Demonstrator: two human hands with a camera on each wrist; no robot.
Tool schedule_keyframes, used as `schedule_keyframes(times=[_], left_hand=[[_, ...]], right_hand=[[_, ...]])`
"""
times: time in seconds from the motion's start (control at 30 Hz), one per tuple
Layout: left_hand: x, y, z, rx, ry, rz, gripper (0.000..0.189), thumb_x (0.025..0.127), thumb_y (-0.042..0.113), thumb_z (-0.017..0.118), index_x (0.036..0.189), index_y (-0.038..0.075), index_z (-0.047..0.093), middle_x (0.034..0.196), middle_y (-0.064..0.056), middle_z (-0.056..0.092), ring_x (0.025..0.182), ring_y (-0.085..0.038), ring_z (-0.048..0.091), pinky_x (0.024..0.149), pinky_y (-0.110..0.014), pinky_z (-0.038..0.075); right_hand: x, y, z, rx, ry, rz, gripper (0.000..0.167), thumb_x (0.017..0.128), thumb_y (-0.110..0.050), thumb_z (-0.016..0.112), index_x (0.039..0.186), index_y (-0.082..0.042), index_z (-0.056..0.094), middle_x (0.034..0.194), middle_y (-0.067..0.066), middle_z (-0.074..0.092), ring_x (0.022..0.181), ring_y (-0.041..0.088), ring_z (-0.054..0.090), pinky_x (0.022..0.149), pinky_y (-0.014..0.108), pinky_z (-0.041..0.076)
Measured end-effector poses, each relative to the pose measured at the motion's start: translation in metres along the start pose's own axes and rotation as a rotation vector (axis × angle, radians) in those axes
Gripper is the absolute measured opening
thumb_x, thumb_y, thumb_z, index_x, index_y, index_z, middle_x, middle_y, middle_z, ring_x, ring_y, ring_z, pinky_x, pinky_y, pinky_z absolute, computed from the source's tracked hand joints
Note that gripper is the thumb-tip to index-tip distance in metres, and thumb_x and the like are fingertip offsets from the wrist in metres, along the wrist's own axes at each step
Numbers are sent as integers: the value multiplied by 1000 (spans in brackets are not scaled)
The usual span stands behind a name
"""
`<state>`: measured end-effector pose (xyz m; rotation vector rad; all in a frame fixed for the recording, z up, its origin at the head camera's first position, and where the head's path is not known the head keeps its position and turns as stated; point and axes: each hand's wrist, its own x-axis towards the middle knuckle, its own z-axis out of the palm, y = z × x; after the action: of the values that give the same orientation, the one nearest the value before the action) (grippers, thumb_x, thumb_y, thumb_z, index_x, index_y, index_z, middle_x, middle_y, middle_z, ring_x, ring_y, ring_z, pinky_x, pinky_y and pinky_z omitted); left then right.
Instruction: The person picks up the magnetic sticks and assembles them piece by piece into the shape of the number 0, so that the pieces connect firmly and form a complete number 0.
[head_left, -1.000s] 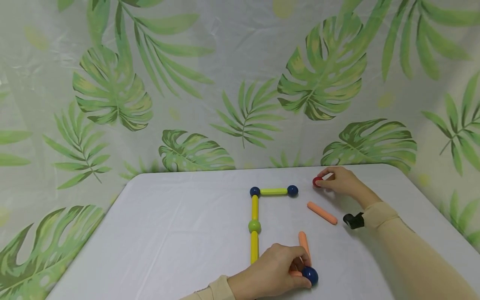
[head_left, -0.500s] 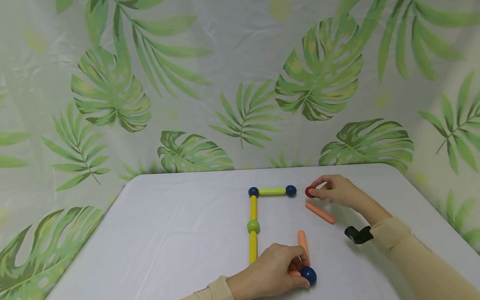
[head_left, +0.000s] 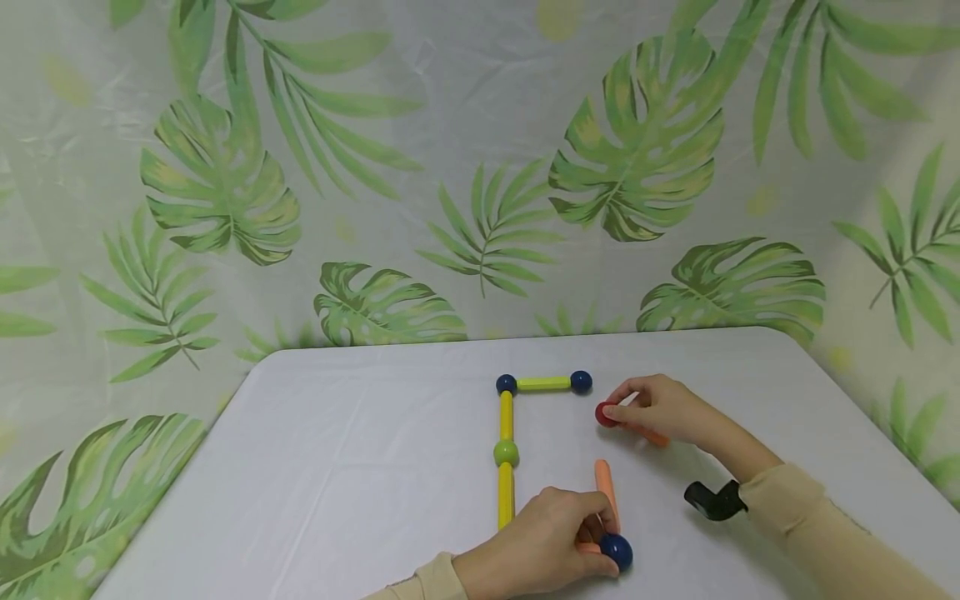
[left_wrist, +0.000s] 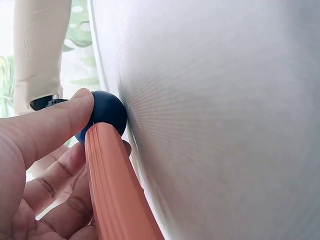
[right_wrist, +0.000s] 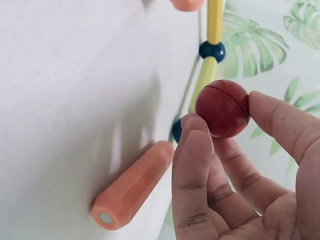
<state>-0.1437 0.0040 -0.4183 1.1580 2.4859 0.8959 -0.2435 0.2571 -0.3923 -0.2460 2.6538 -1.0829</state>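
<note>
My right hand [head_left: 663, 408] pinches a red ball [right_wrist: 222, 109] between thumb and fingertips, held above the table. Below it lies a loose orange rod [right_wrist: 134, 186], mostly covered by the hand in the head view. At the near edge my left hand [head_left: 551, 537] grips a dark blue ball [head_left: 617, 552] with thumb and fingers. An orange rod [left_wrist: 117, 185] meets that ball and runs back under the left palm. Another orange rod [head_left: 606, 492] stretches away from near the same ball; whether they touch is hidden by the fingers.
Left of the hands runs a chain: yellow rods [head_left: 507, 415], a green ball [head_left: 506, 453], a blue corner ball [head_left: 507, 384], a lime rod [head_left: 543, 383] and a blue end ball [head_left: 581, 382]. A leaf-print cloth [head_left: 480, 167] hangs behind the white table [head_left: 337, 467].
My right hand has brought the red ball nearer and slightly left, from the back right to over the loose orange rod. The left hand keeps its hold on the blue ball.
</note>
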Motion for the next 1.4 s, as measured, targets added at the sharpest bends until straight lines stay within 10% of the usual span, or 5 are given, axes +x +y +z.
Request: schedule_keyframes(times=[1.4], left_hand=[[0, -1, -1, 11, 1, 30, 28, 89, 24, 90, 108, 18, 70, 89, 16, 73, 80, 14, 57, 75, -6, 48]], right_hand=[[-14, -5, 27, 82, -93, -6, 27, 100, -29, 77, 104, -2, 75, 80, 2, 75, 71, 15, 69, 66, 31, 60]])
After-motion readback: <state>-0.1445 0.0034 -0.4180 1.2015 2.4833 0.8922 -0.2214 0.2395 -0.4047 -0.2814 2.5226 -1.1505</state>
